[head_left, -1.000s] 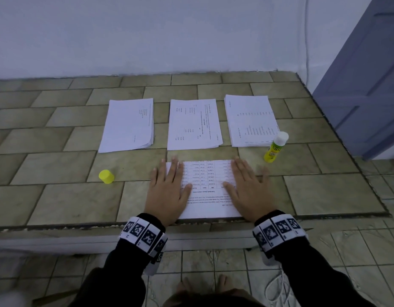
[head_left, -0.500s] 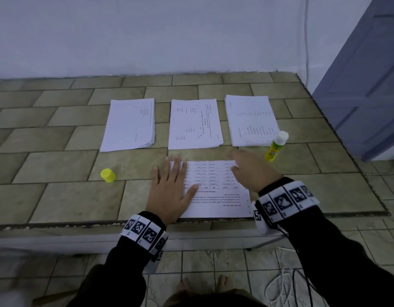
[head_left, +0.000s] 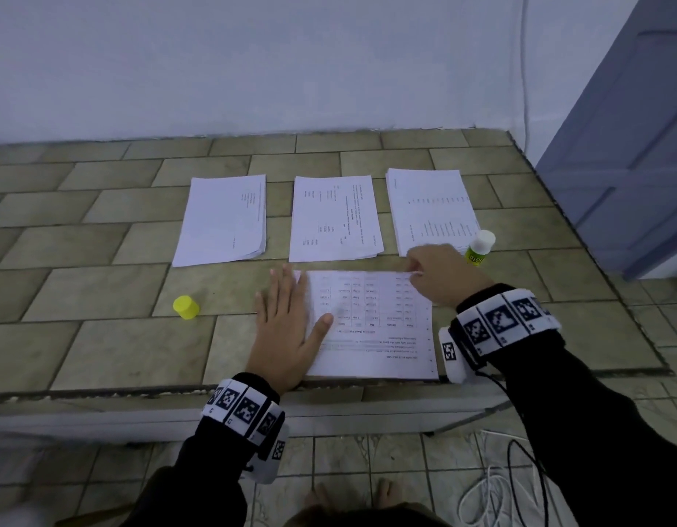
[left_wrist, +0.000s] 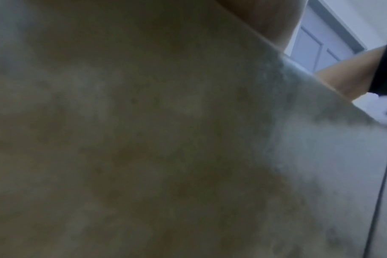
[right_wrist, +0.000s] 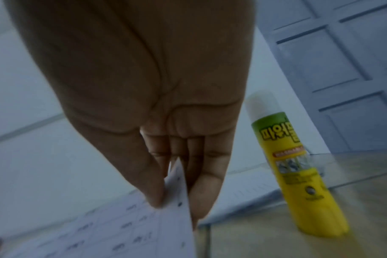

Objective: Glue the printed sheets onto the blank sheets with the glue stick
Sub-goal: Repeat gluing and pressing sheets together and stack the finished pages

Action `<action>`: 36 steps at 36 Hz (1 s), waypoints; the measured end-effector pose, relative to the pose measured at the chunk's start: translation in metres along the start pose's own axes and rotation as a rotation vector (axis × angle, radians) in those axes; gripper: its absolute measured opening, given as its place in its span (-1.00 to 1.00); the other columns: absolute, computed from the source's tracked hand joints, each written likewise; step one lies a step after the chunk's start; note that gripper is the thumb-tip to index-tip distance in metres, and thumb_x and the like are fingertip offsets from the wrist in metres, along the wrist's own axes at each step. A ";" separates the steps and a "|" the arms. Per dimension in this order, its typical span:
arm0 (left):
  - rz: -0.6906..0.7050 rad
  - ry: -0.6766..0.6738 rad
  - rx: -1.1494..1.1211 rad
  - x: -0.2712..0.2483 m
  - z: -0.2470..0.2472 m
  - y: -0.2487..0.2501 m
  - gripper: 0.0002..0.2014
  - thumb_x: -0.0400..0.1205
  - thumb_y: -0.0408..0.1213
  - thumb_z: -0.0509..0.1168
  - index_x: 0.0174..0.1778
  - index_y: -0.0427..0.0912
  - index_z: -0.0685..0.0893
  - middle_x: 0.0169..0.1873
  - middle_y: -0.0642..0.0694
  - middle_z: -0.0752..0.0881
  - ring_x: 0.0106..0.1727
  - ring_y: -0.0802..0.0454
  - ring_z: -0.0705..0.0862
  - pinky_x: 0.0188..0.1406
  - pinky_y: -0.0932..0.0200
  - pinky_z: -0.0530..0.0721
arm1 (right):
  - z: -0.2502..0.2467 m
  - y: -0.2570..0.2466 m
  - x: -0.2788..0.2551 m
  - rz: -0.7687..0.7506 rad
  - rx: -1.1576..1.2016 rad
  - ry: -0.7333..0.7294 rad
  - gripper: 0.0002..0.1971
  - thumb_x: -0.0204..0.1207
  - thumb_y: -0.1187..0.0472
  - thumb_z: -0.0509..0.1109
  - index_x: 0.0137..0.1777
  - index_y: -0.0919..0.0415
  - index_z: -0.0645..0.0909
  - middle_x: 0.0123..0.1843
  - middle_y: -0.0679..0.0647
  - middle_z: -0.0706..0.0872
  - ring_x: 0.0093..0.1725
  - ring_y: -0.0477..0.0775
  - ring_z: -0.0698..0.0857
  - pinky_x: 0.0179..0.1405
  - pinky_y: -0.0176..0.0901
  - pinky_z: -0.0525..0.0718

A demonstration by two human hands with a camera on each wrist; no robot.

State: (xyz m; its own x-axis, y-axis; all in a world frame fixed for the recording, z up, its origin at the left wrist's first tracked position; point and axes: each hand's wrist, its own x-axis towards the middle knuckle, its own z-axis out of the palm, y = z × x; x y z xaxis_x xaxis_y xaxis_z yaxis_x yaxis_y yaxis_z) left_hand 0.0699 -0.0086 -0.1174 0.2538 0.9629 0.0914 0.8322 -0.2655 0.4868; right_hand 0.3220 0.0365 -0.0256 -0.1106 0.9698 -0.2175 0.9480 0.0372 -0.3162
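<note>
The right hand (head_left: 441, 277) pinches the far right corner of the printed sheet (head_left: 371, 325) between thumb and fingertips (right_wrist: 199, 197), the corner raised a little off the tabletop (head_left: 101, 348), while the left hand (head_left: 287, 329) lies flat with straight, spread fingers on the sheet's left part, pinning it near the front edge of the tabletop. The step in hand looks like lifting or peeling this sheet, either to turn it over for gluing or to check its bond; which of the two cannot be told, since the left wrist view is only a blur of tile and shows nothing of a blank sheet beneath. To do it well, the pinch should stay light and close to the corner so the paper does not crease, and the lift should roll the sheet up in a smooth curve, not jerk it. The left palm should ease off as the sheet rises, or the paper may tear or buckle between the two hands. The glue stick (head_left: 480, 248) stands upright and uncapped just beyond the right hand, close enough to be knocked over, so the wrist should stay clear of it. Its yellow cap (head_left: 186, 307) lies well to the left, and three stacks of paper (head_left: 335, 218) sit in a row behind
</note>
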 end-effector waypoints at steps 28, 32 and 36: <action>0.066 -0.029 0.156 0.001 0.004 -0.002 -0.20 0.59 0.36 -0.16 0.67 -0.03 0.30 0.72 -0.02 0.15 0.74 0.09 -0.09 0.70 -0.14 -0.22 | 0.025 -0.028 0.080 0.224 0.628 0.247 -0.76 0.45 0.42 0.43 0.11 0.33 0.75 0.08 0.19 0.79 0.12 0.15 0.74 0.12 -0.27 0.62; 0.067 -0.026 0.150 0.001 0.004 -0.003 -0.21 0.60 0.37 -0.15 0.67 -0.02 0.30 0.71 -0.01 0.16 0.74 0.10 -0.07 0.71 -0.14 -0.20 | 0.022 -0.032 0.086 0.231 0.538 0.240 -0.71 0.46 0.41 0.45 0.18 0.32 0.72 0.14 0.19 0.77 0.16 0.13 0.72 0.00 -0.29 0.59; 0.066 -0.021 0.129 0.002 0.005 -0.004 -0.22 0.59 0.37 -0.13 0.66 -0.01 0.32 0.71 0.00 0.18 0.73 0.12 -0.06 0.71 -0.13 -0.19 | 0.023 -0.036 0.094 0.222 0.404 0.207 -0.67 0.50 0.36 0.45 0.27 0.32 0.66 0.26 0.19 0.71 0.26 0.15 0.66 0.18 -0.20 0.61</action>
State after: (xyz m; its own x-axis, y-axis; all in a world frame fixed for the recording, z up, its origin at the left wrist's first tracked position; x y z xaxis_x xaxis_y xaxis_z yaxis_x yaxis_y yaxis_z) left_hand 0.0699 -0.0057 -0.1231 0.3194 0.9422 0.1012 0.8694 -0.3338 0.3642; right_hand 0.2709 0.1206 -0.0557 0.1807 0.9727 -0.1455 0.7463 -0.2319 -0.6239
